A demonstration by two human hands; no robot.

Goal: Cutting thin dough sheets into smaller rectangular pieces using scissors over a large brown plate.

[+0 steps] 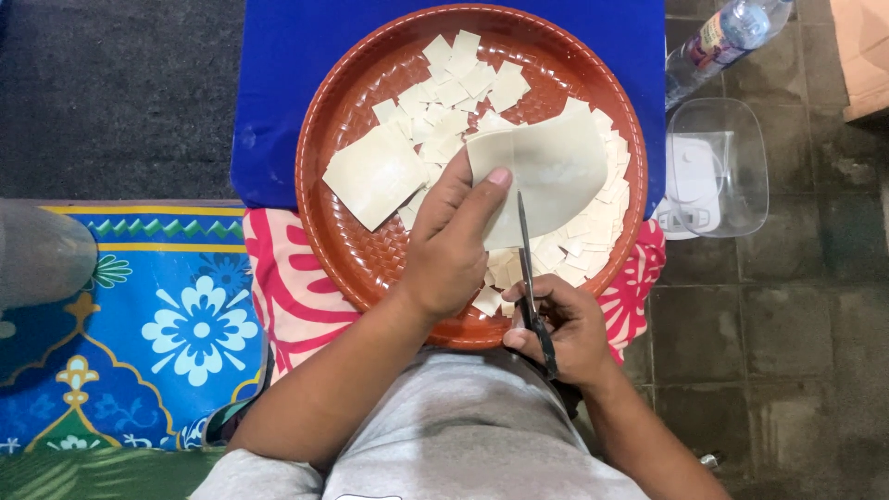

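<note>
My left hand (451,243) holds up a pale dough sheet (546,171) by its lower left edge, thumb on top, over a round reddish-brown woven tray (343,222). My right hand (565,329) grips black-handled scissors (528,268), whose blades point up into the bottom edge of the sheet. Several small cut dough squares (454,83) lie scattered on the tray, and one larger square sheet (375,174) rests at its left. More cut squares (574,250) pile under the held sheet at the right.
The tray sits on a blue surface (278,93) and a pink patterned cloth (287,287). A clear plastic container (718,162) and a plastic water bottle (727,37) stand on the tiled floor at the right. A blue floral mat (139,324) lies at the left.
</note>
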